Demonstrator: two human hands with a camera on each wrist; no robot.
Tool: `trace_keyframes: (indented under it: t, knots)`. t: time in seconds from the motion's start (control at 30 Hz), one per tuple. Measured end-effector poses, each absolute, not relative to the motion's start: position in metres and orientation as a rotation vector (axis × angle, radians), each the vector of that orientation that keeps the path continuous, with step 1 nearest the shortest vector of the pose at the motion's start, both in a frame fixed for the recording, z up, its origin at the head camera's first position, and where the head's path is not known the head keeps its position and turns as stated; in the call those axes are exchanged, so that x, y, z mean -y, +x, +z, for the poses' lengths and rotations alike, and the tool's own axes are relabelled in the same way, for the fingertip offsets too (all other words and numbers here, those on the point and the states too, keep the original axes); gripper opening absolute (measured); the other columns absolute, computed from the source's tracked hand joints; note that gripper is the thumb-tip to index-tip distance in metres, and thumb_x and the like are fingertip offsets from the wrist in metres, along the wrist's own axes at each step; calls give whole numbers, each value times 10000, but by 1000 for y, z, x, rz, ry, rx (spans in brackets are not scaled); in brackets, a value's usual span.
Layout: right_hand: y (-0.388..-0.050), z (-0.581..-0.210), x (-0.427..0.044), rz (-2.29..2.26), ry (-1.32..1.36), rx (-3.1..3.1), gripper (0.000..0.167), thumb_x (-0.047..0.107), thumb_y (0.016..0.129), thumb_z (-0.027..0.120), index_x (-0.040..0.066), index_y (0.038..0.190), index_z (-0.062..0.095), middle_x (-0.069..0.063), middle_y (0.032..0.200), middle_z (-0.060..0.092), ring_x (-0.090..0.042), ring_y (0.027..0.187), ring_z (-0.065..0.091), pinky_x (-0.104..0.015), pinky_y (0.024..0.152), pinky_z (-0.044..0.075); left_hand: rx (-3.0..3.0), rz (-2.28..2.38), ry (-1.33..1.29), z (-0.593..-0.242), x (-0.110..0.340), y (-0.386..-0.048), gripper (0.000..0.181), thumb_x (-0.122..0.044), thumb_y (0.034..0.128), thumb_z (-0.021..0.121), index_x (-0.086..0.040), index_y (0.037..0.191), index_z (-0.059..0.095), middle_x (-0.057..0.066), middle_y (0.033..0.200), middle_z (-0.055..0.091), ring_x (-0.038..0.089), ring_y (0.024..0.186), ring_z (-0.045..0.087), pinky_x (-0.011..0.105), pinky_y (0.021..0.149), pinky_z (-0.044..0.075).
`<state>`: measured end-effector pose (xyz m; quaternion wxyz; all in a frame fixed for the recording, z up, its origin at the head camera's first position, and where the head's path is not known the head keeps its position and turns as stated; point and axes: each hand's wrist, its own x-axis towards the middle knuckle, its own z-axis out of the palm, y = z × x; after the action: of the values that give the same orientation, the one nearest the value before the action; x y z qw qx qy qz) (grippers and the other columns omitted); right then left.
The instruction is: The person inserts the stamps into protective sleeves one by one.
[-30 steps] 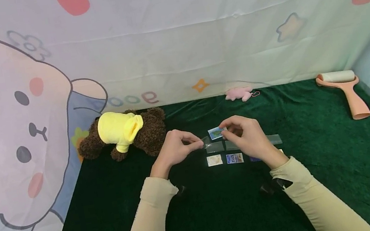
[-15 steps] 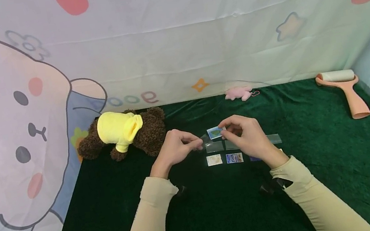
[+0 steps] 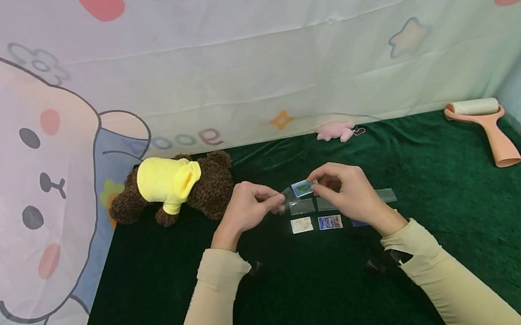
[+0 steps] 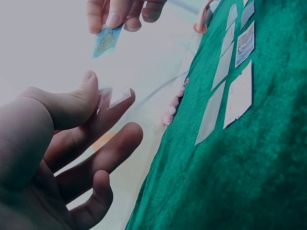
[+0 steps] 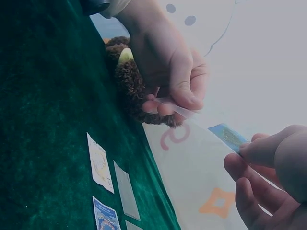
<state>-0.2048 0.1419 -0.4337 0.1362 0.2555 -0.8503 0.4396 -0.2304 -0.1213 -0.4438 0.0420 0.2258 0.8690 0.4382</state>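
The left hand pinches a clear sleeve; just right of it, apart, a blue stamp is pinched by the right hand, apparently for insertion, which next calls for edge-to-opening alignment.

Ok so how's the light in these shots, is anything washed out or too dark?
Head: fairly even light, though the stamp is too small to read; left wrist: the curtain behind it is washed out and the left hand looks dim; right wrist: washed out at upper right, the cloth dark at upper left, the film just a faint streak.
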Motion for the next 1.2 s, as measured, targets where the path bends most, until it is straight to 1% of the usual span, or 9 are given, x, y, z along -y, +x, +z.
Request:
trace_keyframes:
  t: [0.27,0.47,0.7,0.9,1.03,1.2]
  knots:
    - [-205,-434,-142,1271,753,2499,135,39,962,757,102,1082,751,-14,954,725,-128,769,652,-306,683,567,-2644,1352,712,-442,120,-230,162,-199,1000,748,-83,939,844,-78,768,763,122,732,710,354,722,551]
    - [-203,-433,-142,1279,767,2543,151,42,981,733,103,1118,748,-28,1001,736,-132,787,670,-316,689,566,-2631,1367,732,-441,120,-229,150,-190,997,751,-89,938,844,-74,774,764,119,725,711,344,716,558]
    - [-202,-430,-143,1303,776,2557,191,15,1021,659,100,1159,760,-47,1116,748,-163,829,643,-335,738,562,-2624,1398,764,-441,119,-230,148,-183,1007,738,-69,1026,830,-46,878,778,123,783,706,344,773,593]
    - [-202,-429,-145,1323,792,2571,214,7,1030,640,103,1172,767,-43,1148,755,-171,877,643,-334,765,561,-2656,1441,783,-439,118,-229,138,-200,1015,729,-109,1047,828,-45,916,775,143,776,681,347,740,588]
    - [-202,-429,-145,1333,796,2571,209,7,1027,647,99,1170,767,-48,1144,758,-169,893,662,-337,779,573,-2662,1498,807,-439,115,-228,117,-210,1010,735,-142,1055,820,-52,901,770,147,752,683,344,713,583]
    - [-203,-429,-145,1364,794,2557,184,5,1016,666,90,1146,764,-55,1095,760,-163,856,687,-321,756,583,-2668,1554,830,-439,112,-228,121,-216,1000,750,-157,1102,780,-66,867,756,159,716,656,336,694,558]
